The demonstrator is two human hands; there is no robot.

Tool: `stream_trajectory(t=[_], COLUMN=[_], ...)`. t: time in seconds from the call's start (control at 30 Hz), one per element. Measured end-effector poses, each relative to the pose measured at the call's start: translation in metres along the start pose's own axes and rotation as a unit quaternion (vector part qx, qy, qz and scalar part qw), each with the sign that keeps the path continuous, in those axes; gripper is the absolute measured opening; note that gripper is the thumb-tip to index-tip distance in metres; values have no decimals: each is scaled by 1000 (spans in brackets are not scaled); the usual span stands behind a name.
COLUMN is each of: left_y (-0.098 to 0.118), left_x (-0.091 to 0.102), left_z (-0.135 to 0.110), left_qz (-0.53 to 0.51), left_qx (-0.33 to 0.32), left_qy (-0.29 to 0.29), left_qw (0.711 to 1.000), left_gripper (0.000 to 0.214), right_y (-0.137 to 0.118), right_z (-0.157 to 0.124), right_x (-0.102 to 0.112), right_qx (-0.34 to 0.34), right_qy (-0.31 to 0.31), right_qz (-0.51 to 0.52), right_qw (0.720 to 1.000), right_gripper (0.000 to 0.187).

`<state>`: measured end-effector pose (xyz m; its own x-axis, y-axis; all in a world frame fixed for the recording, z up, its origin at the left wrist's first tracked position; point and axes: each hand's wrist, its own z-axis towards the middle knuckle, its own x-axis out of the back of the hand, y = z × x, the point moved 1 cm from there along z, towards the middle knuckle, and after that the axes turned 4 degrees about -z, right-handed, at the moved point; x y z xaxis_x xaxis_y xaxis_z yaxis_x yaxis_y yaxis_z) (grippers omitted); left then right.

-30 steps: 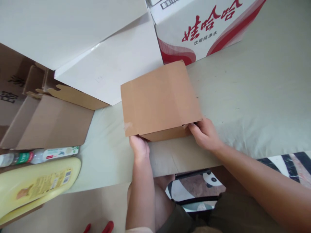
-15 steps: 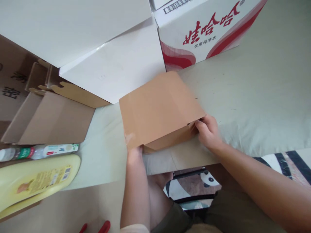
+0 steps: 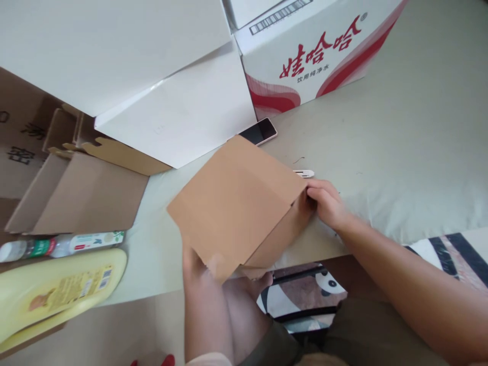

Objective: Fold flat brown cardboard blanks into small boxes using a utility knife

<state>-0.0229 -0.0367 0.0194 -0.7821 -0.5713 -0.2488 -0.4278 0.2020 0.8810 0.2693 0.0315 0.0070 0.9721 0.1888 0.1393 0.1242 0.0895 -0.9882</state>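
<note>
A brown cardboard box (image 3: 236, 203) is tilted at an angle over the pale green cloth, its broad face up and a side flap toward me. My right hand (image 3: 326, 202) grips its right corner, thumb on top and the other fingers curled behind. At the near left corner, my left hand (image 3: 194, 265) holds the box from below, with its fingers mostly hidden by the cardboard. Just beyond the box lie a phone (image 3: 261, 131) with a dark screen, partly covered, and a small white utility knife (image 3: 305, 174) near my right hand.
A large white box (image 3: 183, 112) and a white-and-red water carton (image 3: 305, 61) stand at the back. On the left are open cardboard boxes (image 3: 91, 193), a plastic bottle (image 3: 61, 245) and a yellow bottle (image 3: 64, 290). A panda-print item (image 3: 305, 292) shows below the cloth's edge.
The cardboard box has turned clockwise and its left end has come toward me with my left hand. The phone and white knife, hidden before, now show behind it.
</note>
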Motion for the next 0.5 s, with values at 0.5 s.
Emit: stream_trajectory(t=[0.5], left_y=[17], left_x=[-26], left_z=[15], left_qz=[-146], left_qx=[-34], left_qy=[-42], left_qw=[988], left_gripper=[28], right_y=[9], right_z=[10], right_x=[-6], right_qx=[-112], right_qy=[-16], right_qz=[232], right_qw=[966], right_gripper=[64])
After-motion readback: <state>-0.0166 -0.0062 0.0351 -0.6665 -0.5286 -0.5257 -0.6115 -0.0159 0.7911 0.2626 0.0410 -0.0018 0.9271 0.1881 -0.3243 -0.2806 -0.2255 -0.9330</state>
